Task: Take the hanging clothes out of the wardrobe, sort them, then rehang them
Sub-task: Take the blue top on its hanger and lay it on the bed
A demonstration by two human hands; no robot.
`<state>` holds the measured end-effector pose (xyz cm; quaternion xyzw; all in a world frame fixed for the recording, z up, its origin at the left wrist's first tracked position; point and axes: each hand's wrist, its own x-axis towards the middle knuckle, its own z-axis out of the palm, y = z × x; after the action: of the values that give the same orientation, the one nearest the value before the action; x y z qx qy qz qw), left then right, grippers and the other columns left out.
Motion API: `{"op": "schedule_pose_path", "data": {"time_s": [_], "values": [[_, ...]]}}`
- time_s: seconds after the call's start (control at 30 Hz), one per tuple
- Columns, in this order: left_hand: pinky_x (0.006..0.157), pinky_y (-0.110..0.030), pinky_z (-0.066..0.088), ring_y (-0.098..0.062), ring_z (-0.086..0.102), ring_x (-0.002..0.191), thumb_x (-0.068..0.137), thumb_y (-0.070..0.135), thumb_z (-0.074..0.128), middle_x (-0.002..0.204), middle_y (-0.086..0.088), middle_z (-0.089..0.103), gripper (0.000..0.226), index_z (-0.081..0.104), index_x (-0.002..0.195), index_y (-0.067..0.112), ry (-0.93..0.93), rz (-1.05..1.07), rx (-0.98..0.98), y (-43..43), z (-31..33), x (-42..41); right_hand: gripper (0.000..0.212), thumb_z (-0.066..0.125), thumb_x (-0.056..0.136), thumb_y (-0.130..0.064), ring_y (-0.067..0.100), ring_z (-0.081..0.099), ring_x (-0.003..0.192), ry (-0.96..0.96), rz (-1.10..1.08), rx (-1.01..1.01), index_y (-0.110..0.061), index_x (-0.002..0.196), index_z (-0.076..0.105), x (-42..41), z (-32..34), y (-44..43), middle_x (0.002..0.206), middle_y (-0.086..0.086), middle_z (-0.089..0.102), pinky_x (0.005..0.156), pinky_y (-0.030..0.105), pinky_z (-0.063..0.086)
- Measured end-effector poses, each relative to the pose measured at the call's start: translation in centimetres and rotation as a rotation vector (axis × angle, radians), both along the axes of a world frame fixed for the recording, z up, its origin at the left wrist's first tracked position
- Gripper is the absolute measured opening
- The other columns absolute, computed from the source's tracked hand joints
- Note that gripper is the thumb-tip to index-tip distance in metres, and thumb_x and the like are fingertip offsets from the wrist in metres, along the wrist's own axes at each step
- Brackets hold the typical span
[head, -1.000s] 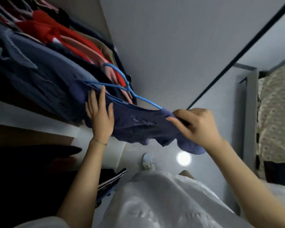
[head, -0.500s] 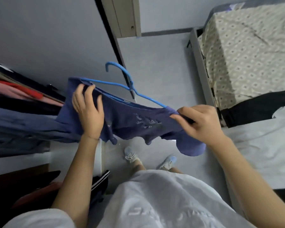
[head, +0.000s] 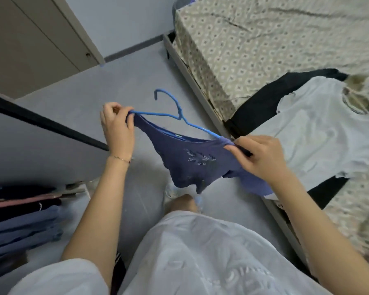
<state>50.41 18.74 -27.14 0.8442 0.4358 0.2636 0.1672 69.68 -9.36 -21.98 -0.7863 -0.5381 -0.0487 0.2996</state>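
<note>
A navy blue shirt (head: 192, 162) with pale embroidery hangs on a blue hanger (head: 175, 116), held out over the floor in front of me. My left hand (head: 117, 128) pinches the shirt's left shoulder at the hanger's end. My right hand (head: 260, 156) grips the right shoulder, fingers curled round the cloth and the hanger tip. The hanger's hook points up and away from me. At the lower left, several clothes (head: 21, 222) in blue, dark and pink still hang in the wardrobe.
A bed (head: 264, 50) with a patterned cover stands at the right; a white shirt (head: 324, 128) lies on it over a black garment (head: 262, 101). The wardrobe's dark-edged panel (head: 51, 124) runs at the left. Grey floor lies between, with a door (head: 30, 45) at the back left.
I have turned away from the wardrobe toward the bed, carrying the blue shirt on its hanger. My left hand went from lying flat on the shirt to pinching its shoulder.
</note>
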Motion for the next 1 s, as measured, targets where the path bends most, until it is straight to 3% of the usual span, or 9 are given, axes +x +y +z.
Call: {"op": "schedule_pose_path", "data": {"time_s": [0.13, 0.27, 0.5, 0.63, 0.9, 1.0], "values": [[0.084, -0.037, 0.043, -0.036, 0.060, 0.095, 0.094, 0.011, 0.056, 0.102, -0.016, 0.068, 0.019, 0.071, 0.100, 0.000, 0.056, -0.287, -0.061, -2.0, -0.6, 6.9, 0.041, 0.049, 0.096, -0.038, 0.025, 0.047, 0.048, 0.127, -0.268, -0.056, -0.011, 0.068, 0.062, 2.2, -1.1, -3.2, 0.051, 0.002, 0.049, 0.044, 0.033, 0.042], [0.080, -0.028, 0.040, -0.028, 0.060, 0.084, 0.092, 0.007, 0.061, 0.092, -0.014, 0.071, 0.013, 0.072, 0.096, 0.001, 0.062, -0.602, -0.023, -5.4, -1.5, 13.2, 0.038, 0.044, 0.095, -0.044, 0.027, 0.057, 0.056, 0.219, -0.459, -0.154, -0.017, 0.081, 0.067, 4.0, -2.5, -6.6, 0.061, 0.000, 0.061, 0.053, 0.035, 0.045], [0.076, -0.036, 0.045, -0.026, 0.057, 0.081, 0.099, 0.017, 0.053, 0.091, -0.010, 0.068, 0.023, 0.071, 0.103, 0.004, 0.040, -0.915, -0.054, -9.9, -3.7, 22.8, 0.035, 0.047, 0.093, -0.046, 0.026, 0.059, 0.062, 0.303, -0.943, -0.230, -0.020, 0.080, 0.067, 7.6, -3.7, -11.1, 0.065, -0.001, 0.064, 0.056, 0.028, 0.029], [0.079, -0.030, 0.044, -0.023, 0.057, 0.082, 0.098, 0.016, 0.055, 0.091, -0.009, 0.069, 0.021, 0.071, 0.104, 0.004, 0.066, -1.025, -0.112, -11.7, -4.4, 28.6, 0.034, 0.048, 0.094, -0.044, 0.022, 0.056, 0.066, 0.352, -1.119, -0.230, -0.019, 0.079, 0.064, 10.8, -4.1, -12.4, 0.066, -0.003, 0.061, 0.056, 0.033, 0.035], [0.077, -0.035, 0.048, -0.027, 0.062, 0.080, 0.097, 0.022, 0.052, 0.089, -0.010, 0.069, 0.029, 0.072, 0.105, 0.003, 0.128, -1.207, -0.326, -17.2, -5.0, 38.8, 0.032, 0.052, 0.097, -0.037, 0.022, 0.057, 0.068, 0.326, -1.274, -0.076, -0.013, 0.089, 0.072, 15.8, -5.3, -15.1, 0.074, 0.002, 0.065, 0.063, 0.040, 0.044], [0.076, -0.028, 0.047, -0.022, 0.061, 0.079, 0.097, 0.017, 0.058, 0.088, -0.007, 0.069, 0.021, 0.073, 0.105, 0.005, 0.112, -1.253, -0.307, -19.5, -5.0, 42.4, 0.031, 0.052, 0.097, -0.038, 0.022, 0.060, 0.073, 0.324, -1.351, -0.036, -0.015, 0.094, 0.073, 17.7, -5.2, -16.9, 0.081, 0.002, 0.068, 0.068, 0.041, 0.047]]}}
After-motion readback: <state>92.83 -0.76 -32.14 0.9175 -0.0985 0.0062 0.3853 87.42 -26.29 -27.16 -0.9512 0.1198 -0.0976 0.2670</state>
